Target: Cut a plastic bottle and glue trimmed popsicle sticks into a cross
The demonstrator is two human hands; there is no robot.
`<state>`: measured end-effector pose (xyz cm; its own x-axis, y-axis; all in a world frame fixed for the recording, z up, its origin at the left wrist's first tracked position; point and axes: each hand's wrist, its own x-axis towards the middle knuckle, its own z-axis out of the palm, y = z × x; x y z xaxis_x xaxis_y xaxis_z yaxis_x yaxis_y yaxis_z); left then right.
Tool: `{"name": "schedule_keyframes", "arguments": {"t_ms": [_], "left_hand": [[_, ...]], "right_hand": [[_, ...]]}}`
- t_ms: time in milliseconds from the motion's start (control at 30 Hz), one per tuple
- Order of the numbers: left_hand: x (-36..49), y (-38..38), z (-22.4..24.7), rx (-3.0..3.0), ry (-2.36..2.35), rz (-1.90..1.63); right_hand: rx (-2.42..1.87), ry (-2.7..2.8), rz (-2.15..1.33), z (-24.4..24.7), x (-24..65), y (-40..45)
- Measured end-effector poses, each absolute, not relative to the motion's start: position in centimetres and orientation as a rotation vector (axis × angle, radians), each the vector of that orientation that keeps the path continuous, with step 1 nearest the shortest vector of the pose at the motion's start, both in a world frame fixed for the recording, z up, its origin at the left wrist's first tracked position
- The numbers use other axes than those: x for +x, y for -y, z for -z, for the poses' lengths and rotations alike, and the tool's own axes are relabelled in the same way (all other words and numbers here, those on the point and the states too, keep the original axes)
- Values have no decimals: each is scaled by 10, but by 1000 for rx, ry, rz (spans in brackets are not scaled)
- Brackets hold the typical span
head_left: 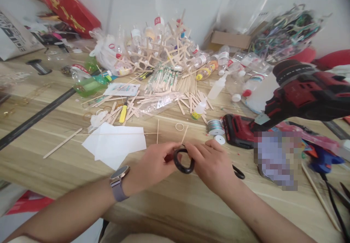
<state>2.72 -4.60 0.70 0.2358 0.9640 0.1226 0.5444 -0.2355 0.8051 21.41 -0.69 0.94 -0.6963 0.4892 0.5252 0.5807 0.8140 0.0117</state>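
On wood-grain table [164, 199], near front edge. Gripping black-handled scissors [184, 170] in right hand [216, 163]; cannot tell left hand's [154, 164] hold, curled close by thin stick [185, 134]. Probably light, stiff, easily snapped; best pinched low, clear of blades. Beyond, pale liquid apparently in squeeze bottle [217, 87]; contents unclear in clear bottle [223, 55].
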Motion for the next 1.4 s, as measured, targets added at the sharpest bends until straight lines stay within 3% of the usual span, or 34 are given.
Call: {"name": "schedule_keyframes", "arguments": {"t_ms": [67, 133, 333, 400, 467, 600, 667, 733, 867, 933, 1000, 1133, 1200, 1267, 1400], "left_hand": [[27, 45, -6, 1824, -1355, -874], [27, 45, -3, 1925, -1380, -877], [27, 47, 8, 2442, -1394, -997], [27, 47, 8, 2471, -1394, -998], [27, 47, 4, 2365, -1418, -945], [27, 45, -7, 1912, -1383, -860], [27, 44, -9, 1837, -1353, -867], [27, 45, -7, 1935, -1375, -854], [27, 47, 5, 2309, -1429, -931], [27, 47, 8, 2403, -1430, -986], [27, 47, 7, 2354, -1428, -967], [26, 45, -1, 1954, -1368, -883], [26, 45, -3, 1892, -1347, -886], [26, 45, -1, 2025, -1385, -905], [27, 47, 6, 2441, -1419, -1010]], "right_hand": [[-705, 2515, 405, -8, 215, 6], [-759, 2503, 274, -9, 215, 5], [-1224, 2061, -1256, -27, 208, 8], [-1252, 1977, -1449, -29, 207, 9], [-1249, 2099, -1172, -26, 209, 9], [-899, 2457, -6, -12, 214, 8], [-766, 2512, 248, -9, 215, 8], [-845, 2477, 111, -11, 214, 8], [-1208, 2190, -982, -24, 208, 9], [-1261, 2080, -1300, -27, 207, 9], [-1244, 2161, -1070, -24, 208, 9], [-883, 2483, 78, -10, 215, 6], [-776, 2518, 269, -8, 216, 6], [-894, 2463, -12, -12, 214, 7], [-1217, 2085, -1219, -26, 207, 11]]}}
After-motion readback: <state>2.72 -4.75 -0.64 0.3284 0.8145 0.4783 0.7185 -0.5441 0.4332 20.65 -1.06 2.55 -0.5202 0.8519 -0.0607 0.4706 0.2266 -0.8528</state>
